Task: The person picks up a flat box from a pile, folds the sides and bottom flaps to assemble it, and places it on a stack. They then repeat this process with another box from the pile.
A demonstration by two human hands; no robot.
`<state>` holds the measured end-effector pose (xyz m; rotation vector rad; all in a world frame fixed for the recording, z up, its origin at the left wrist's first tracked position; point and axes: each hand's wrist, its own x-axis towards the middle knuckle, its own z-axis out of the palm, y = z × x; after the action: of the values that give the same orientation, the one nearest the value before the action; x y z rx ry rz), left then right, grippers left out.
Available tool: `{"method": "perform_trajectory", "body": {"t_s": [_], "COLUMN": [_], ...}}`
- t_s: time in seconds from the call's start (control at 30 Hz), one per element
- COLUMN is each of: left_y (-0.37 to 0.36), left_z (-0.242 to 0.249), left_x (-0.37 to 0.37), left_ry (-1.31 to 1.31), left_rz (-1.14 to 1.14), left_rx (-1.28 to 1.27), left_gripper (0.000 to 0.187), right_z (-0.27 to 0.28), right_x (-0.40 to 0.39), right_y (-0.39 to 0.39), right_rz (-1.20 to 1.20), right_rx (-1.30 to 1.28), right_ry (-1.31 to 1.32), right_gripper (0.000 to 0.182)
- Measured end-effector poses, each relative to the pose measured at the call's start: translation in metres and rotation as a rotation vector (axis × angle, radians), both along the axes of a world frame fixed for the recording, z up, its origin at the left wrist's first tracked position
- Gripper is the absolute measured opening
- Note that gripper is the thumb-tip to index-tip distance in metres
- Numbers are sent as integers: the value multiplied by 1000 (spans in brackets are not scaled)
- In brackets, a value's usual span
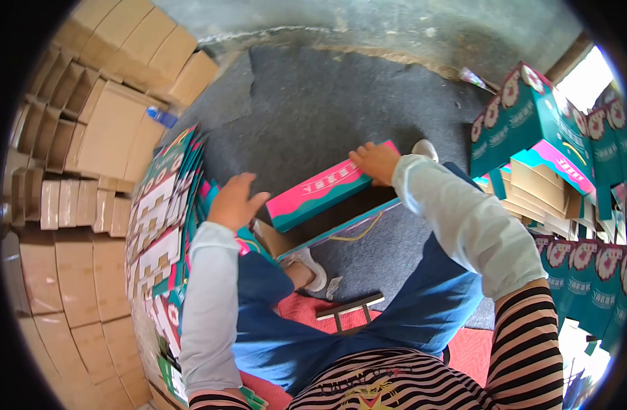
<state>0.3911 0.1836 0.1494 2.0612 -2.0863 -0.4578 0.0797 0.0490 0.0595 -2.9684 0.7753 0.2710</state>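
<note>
A pink and teal cardboard box (318,193) stands between my legs. Its dark inside shows from above, and a yellow cord handle (358,232) hangs on its near side. At the box's right end, my right hand (377,164) grips the pink panel, fingers over its upper edge. My left hand (235,202) is open, fingers apart, just beyond the box's left end. Below that hand a brown cardboard flap (272,239) sticks out at the box's left end. Beside my left arm leans a stack of flat printed cartons (163,212).
Brown cardboard boxes (74,273) are piled along the left, with a blue object (162,116) on them. Finished-looking teal printed boxes (508,133) stand stacked at right, above more teal boxes (593,280). A grey wall (395,31) bounds the dark floor (313,102).
</note>
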Motion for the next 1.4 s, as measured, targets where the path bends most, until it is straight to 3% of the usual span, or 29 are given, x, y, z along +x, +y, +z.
{"method": "perform_trajectory", "body": {"t_s": [0.1,0.2,0.3,0.4,0.5,0.63,0.9,1.0,1.1,1.13,1.23,1.27,1.4], "left_y": [41,67,73,65,68,62,65,69,70,70,68,67,62], "left_z": [23,-16,-58,-61,-78,-74,-92,-105,-111,-111,-113,-109,-90], "left_x": [26,23,7,-24,-39,-46,-47,-45,-43,-42,-42,-42,-47], "left_ry": [-42,246,421,417,81,69,-16,-7,6,22,16,-1,15], "left_rz": [75,144,122,131,37,67,84,82,72,69,65,64,95], "left_rx": [374,514,325,363,281,356,257,149,105,102,101,106,262], "left_gripper": [48,45,45,47,48,51,54,53,53,54,54,54,54], "right_z": [-2,-6,-11,-12,-18,-9,-1,-2,41,45,70,66,48], "right_x": [-3,-3,-4,-3,-3,1,2,-2,-15,-27,-63,-76,-98], "right_y": [1,4,8,11,12,12,14,10,-4,-16,-42,-44,-33], "right_rz": [2,0,-30,-42,-65,-75,-90,-48,-128,-160,-668,-816,-729], "right_rx": [-36,-90,-106,-130,-178,-122,-91,-73,78,-5,367,723,1148], "right_ry": [-14,-3,-25,-14,-10,28,36,25,-129,-308,-360,-557,-424], "right_gripper": [75,82,84,83,82,81,88,83,70,46,29,23,29]}}
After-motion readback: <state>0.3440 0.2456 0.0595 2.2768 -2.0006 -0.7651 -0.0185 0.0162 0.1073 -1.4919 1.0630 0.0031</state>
